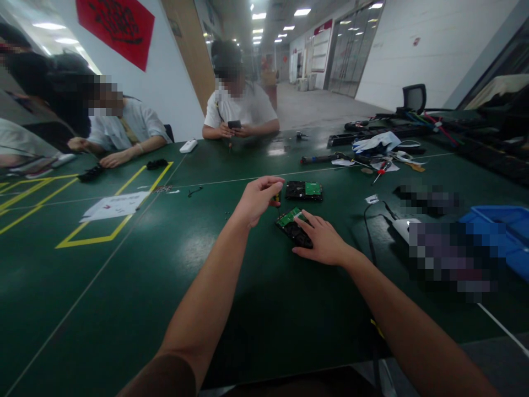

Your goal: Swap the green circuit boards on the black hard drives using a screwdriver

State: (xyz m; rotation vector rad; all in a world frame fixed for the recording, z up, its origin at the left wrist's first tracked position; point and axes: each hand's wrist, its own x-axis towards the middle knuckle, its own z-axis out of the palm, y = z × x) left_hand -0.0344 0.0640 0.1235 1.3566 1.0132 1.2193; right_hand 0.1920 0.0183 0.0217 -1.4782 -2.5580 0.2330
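Observation:
A black hard drive with a green circuit board point(291, 223) lies on the dark green table point(165, 286) in front of me. My right hand point(322, 240) rests flat on its near end, fingers spread over it. My left hand point(260, 198) hovers just above and left of the drive, fingers closed round a small screwdriver point(277, 197) whose tip points down at the board. A second hard drive point(305, 191) with a green board lies a little farther back.
A person across the table holds a phone point(233, 124); others sit at the left. A paper sheet point(115, 205) lies inside yellow tape lines. Tools, a red screwdriver point(381, 172) and white gloves point(374, 142) lie at the right, with a blue bin point(506, 220) and a black cable point(367, 231).

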